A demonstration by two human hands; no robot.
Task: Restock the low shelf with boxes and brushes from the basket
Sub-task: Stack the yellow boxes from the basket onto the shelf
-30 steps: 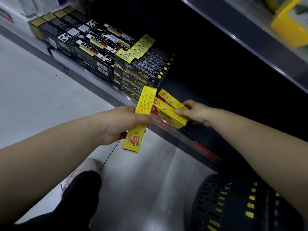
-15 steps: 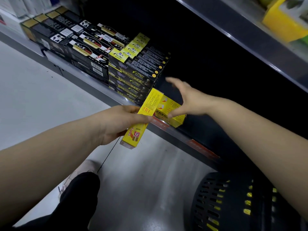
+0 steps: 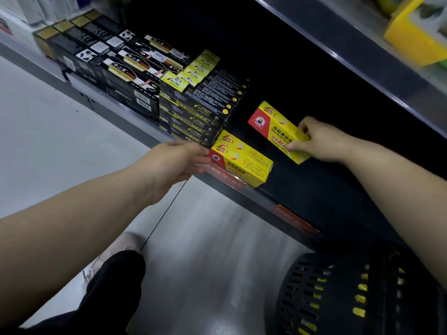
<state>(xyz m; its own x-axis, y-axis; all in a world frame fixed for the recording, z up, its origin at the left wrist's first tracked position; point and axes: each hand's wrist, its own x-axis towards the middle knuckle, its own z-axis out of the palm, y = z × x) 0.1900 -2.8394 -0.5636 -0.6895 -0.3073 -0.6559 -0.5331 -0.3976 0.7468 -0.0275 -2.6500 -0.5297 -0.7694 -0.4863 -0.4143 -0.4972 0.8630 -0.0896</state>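
Basically: right grip (image 3: pixel 321 141) pinches a yellow box (image 3: pixel 275 128) over the low shelf (image 3: pixel 314 194), probably slotting it behind the front stack (image 3: pixel 242 163); left grip (image 3: pixel 179 160), fingers straight, braces that stack's end.

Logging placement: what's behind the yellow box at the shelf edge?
A second yellow box, flush against the front box and mostly hidden by it. Beyond: too dark.

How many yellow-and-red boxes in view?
3 yellow-and-red cardboard boxes: two side by side at the dark shelf's front, one in the right hand. The black plastic basket may hide more.
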